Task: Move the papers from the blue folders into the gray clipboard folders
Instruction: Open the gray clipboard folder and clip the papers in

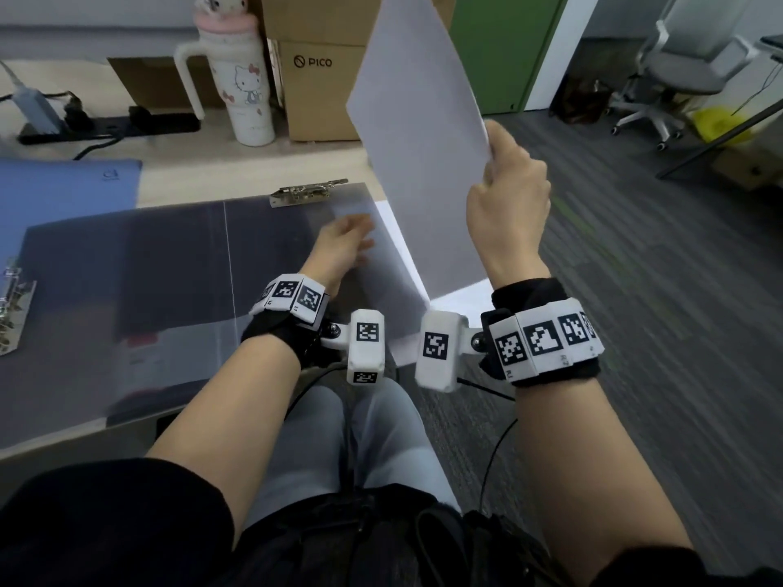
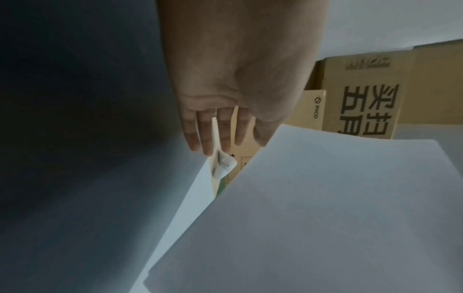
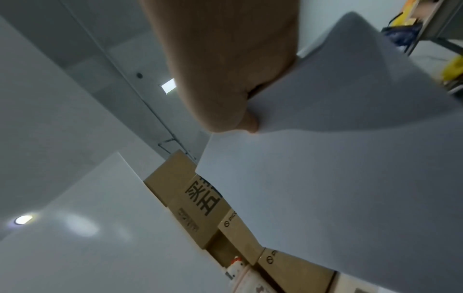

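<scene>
- Nearest, at the tabletop [image 1: 178, 192] edge: left hand [image 1: 339, 247] laid flat on the translucent cover of the gray clipboard folder [image 1: 169, 298], fingers [image 2: 208, 134] straight and loosely spread, gripping nothing.
- Just right of it: right hand [image 1: 506, 205] raised, fingers [image 3: 248, 121] curled with the thumb, pinching the edge of a white paper stack [image 1: 419, 133] held upright and tilted above the folder's right side.
- Under the cover's right edge: more white paper [image 1: 398, 230] showing, lying flat.
- Farther up the folder: metal clip [image 1: 309, 191] at its top edge.
- Left: blue folder [image 1: 63, 192] open, ring binder mechanism [image 1: 12, 302] at its near end.
- Far end: cartoon-cat tumbler [image 1: 241, 82] beside stacked cardboard boxes [image 1: 322, 86]; power strip [image 1: 110, 127] to the left.
</scene>
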